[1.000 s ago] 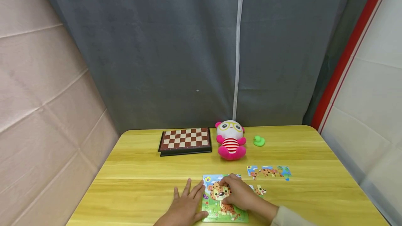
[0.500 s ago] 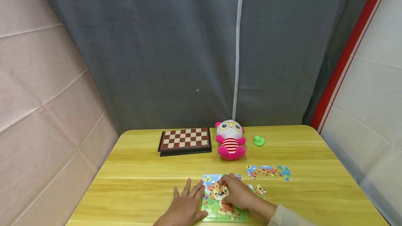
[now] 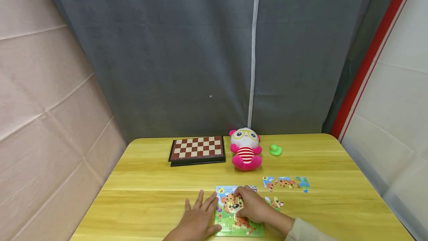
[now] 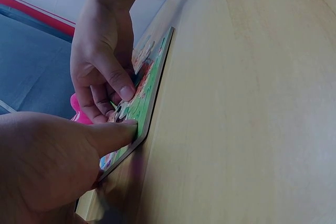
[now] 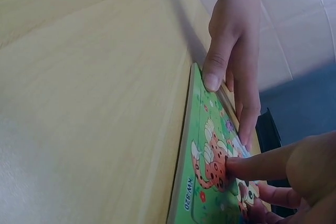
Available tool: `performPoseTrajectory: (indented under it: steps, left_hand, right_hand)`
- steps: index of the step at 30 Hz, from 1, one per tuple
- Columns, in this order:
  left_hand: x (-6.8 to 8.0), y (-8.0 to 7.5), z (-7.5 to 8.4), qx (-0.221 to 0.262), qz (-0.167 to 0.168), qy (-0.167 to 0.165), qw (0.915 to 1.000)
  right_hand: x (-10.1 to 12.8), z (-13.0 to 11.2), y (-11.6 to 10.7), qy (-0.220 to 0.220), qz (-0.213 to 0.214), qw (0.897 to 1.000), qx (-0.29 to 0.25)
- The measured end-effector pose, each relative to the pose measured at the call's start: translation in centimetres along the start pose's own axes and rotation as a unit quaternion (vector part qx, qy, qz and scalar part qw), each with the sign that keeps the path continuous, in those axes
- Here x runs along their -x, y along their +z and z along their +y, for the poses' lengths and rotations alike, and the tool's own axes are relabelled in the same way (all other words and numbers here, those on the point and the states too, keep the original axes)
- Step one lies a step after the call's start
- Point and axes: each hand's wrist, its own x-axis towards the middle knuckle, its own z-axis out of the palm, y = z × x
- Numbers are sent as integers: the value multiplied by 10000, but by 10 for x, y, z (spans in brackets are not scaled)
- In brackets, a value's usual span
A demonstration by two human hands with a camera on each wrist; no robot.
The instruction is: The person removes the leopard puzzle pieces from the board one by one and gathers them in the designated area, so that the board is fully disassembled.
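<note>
Right wrist view: puzzle board (image 5: 202, 192) reads "XW-820"; right hand (image 3: 255, 206) and left hand (image 3: 198, 220) press it, fingers straight.

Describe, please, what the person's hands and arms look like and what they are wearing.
Both hands are bare, with no gloves, rings or watch in view. The right hand comes out of a light beige long sleeve that ends at the wrist. The left hand shows no sleeve; its wrist is cut off by the head view's edge.
</note>
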Motion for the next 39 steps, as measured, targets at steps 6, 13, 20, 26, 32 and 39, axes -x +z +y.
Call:
performPoseTrajectory:
  steps: [6,13,20,26,32,39]
  left_hand:
    - [0,2,-1,1,-21,-28,10000]
    - [0,2,-1,4,2,-28,10000]
    - [-3,0,6,51,-2,-168,9998]
    - [-13,6,24,-34,152,-667,9977]
    - [-19,12,36,-254,327,-989,9942]
    - [-20,11,38,-141,319,-1081,9935]
  right_hand:
    - [-1,2,0,-22,-64,9999,-131]
    - [0,2,-1,-73,-66,9986,-518]
    - [1,3,-1,-155,-94,9981,-582]
    - [1,4,-1,-191,-91,9981,-577]
    - [0,6,-1,-246,-70,9981,-558]
    - [1,7,-2,-295,-111,9968,-735]
